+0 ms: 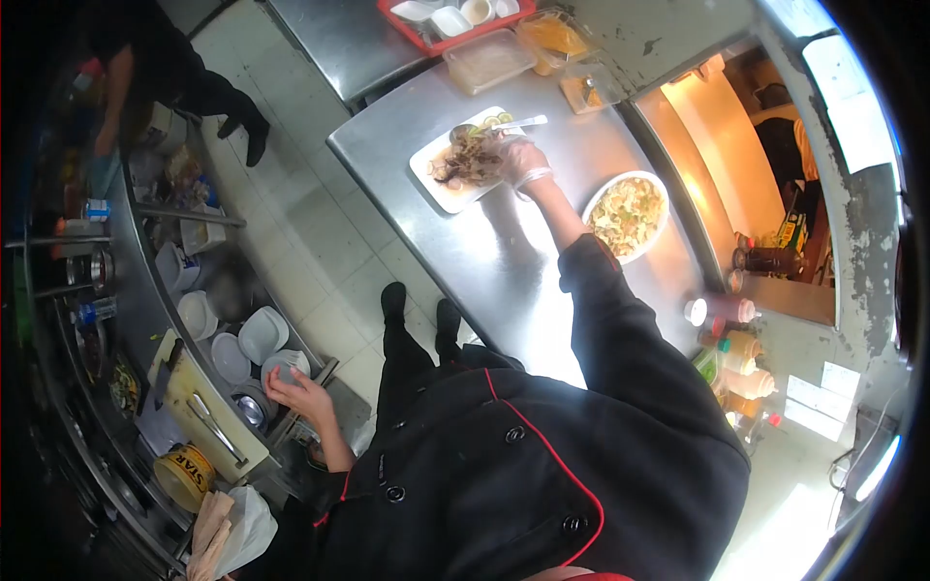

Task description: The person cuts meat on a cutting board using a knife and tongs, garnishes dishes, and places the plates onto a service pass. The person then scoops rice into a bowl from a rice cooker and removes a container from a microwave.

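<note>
My right hand (521, 160), in a clear glove, is over the right side of a white rectangular plate (455, 200). Its fingers are bent together at the brown shredded food (475, 157); what they hold is hidden. A white utensil handle (520, 123) sticks out over the plate's edge, beside green slices. Bare and with its fingers apart, my left hand (305, 399) is low at the left, near stacked white bowls (263, 334). An oval white dish (626, 215) of mixed food stands right of my right forearm.
Plastic containers (489, 62) and a red tray (433, 44) line the steel table's (387, 133) far end. Squeeze bottles (744, 351) stand at the right. A cutting board (208, 412) holds a knife and tongs. Another person (184, 73) stands at upper left.
</note>
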### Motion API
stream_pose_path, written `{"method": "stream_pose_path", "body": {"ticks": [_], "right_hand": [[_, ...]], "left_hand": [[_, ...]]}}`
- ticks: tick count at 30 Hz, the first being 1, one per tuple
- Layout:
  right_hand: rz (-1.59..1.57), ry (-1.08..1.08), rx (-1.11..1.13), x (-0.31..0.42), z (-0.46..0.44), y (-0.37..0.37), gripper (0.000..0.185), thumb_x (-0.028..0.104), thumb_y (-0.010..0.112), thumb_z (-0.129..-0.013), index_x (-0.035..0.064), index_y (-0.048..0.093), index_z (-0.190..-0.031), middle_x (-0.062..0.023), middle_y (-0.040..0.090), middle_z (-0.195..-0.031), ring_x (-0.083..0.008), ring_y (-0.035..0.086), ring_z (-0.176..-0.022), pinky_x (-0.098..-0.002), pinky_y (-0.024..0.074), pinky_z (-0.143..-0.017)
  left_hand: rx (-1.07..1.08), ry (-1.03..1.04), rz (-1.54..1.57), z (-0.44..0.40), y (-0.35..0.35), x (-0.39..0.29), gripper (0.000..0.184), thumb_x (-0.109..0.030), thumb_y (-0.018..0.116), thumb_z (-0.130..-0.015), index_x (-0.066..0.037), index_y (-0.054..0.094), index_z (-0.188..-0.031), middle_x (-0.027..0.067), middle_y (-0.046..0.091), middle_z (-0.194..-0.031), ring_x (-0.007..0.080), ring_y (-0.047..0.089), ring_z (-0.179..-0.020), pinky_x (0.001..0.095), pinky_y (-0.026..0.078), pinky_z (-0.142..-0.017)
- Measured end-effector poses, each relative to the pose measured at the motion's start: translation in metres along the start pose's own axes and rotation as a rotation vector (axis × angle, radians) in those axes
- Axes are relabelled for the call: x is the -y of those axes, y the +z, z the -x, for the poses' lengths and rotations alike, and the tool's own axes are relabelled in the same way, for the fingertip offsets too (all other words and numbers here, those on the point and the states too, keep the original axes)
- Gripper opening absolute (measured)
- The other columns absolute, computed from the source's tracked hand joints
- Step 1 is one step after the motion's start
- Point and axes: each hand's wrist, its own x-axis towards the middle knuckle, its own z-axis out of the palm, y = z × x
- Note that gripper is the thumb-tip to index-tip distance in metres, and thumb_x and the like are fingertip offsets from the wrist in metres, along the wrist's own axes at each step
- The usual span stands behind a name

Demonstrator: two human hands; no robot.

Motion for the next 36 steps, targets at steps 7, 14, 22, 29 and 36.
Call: {"method": "stream_pose_path", "body": {"ticks": [7,14,22,29,36], "right_hand": [[-0.064,0.141,-0.104,-0.009,-0.007,0.013,0.025,0.019,0.056,-0.076,0.021,0.068,-0.097,-0.0116,0.065,-0.096,-0.0285,0.062,-0.088,-0.0374,0.05,-0.077],[-0.247,0.247,-0.327,-0.027,0.022,-0.035,0.022,0.023,0.056,-0.077,0.0124,0.068,-0.092,-0.0156,0.065,-0.089,-0.0306,0.062,-0.083,-0.0385,0.0498,-0.075],[-0.505,0.095,-0.425,0.002,0.155,-0.009,0.026,0.02,0.065,-0.069,0.009,0.067,-0.092,-0.0159,0.063,-0.088,-0.0315,0.06,-0.086,-0.0396,0.0472,-0.08],[-0.503,0.87,-0.652,-0.075,0.375,0.001,0.015,0.022,0.066,-0.075,0.0093,0.068,-0.083,-0.0104,0.066,-0.085,-0.026,0.063,-0.077,-0.0339,0.0497,-0.075],[-0.027,1.646,-0.507,-0.177,0.62,-0.031,0.022,0.02,0.054,-0.078,0.0103,0.069,-0.091,-0.0167,0.064,-0.092,-0.0331,0.062,-0.087,-0.0384,0.0482,-0.077]], "left_hand": [[-0.01,0.011,0.004,0.01,-0.002,0.006,0.036,-0.022,0.048,-0.091,0.006,0.044,-0.113,0.0241,0.037,-0.119,0.0374,0.036,-0.116,0.0454,0.03,-0.096],[-0.005,0.017,0.04,0.013,0.006,0.003,0.034,-0.023,0.049,-0.09,0.004,0.046,-0.111,0.0228,0.039,-0.117,0.0375,0.039,-0.112,0.0451,0.032,-0.094],[0.377,0.285,0.152,0.023,0.107,-0.003,0.025,-0.014,0.052,-0.087,0.0,0.047,-0.107,0.0242,0.041,-0.114,0.0401,0.043,-0.104,0.0449,0.035,-0.089],[1.207,0.472,-0.303,-0.005,0.228,0.14,0.024,-0.021,0.053,-0.082,0.0,0.058,-0.094,0.0168,0.059,-0.092,0.0324,0.057,-0.079,0.0406,0.045,-0.071],[1.205,-0.023,0.158,-0.034,0.225,0.028,0.014,-0.008,0.045,-0.084,-0.004,0.054,-0.093,0.0058,0.057,-0.073,0.0163,0.053,-0.056,0.0268,0.044,-0.049]]}}
